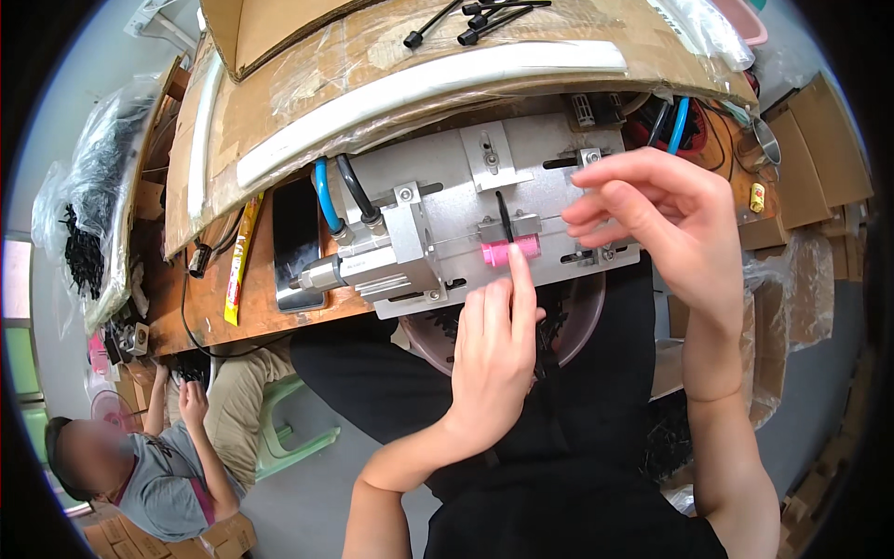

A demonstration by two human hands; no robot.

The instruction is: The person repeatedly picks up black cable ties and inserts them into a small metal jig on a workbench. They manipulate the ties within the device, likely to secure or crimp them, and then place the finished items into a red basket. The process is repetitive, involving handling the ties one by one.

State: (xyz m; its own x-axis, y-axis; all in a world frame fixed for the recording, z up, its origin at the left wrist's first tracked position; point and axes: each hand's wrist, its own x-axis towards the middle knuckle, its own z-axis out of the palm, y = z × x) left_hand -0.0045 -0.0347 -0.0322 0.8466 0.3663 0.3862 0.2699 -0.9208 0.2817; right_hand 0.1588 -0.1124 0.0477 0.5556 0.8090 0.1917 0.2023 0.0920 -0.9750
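Observation:
A metal fixture plate (549,191) with a pneumatic cylinder (396,256) lies at the table's front edge. On the plate, a thin black rod (504,216) runs between a slotted bracket (491,160) and a bright pink block (528,246). My left hand (492,359) reaches up from below, its index finger stretched out to the rod's near end at the pink block; the other fingers are loosely bent, holding nothing visible. My right hand (675,219) hovers over the plate's right side, fingers bent and apart, with nothing visible in it.
Several black rods with thick heads (470,35) lie on the cardboard (372,70) above the fixture. A phone (296,238) and yellow packet (240,261) lie left. A bowl (430,347) of black parts sits below the plate. A co-worker (168,475) sits at lower left.

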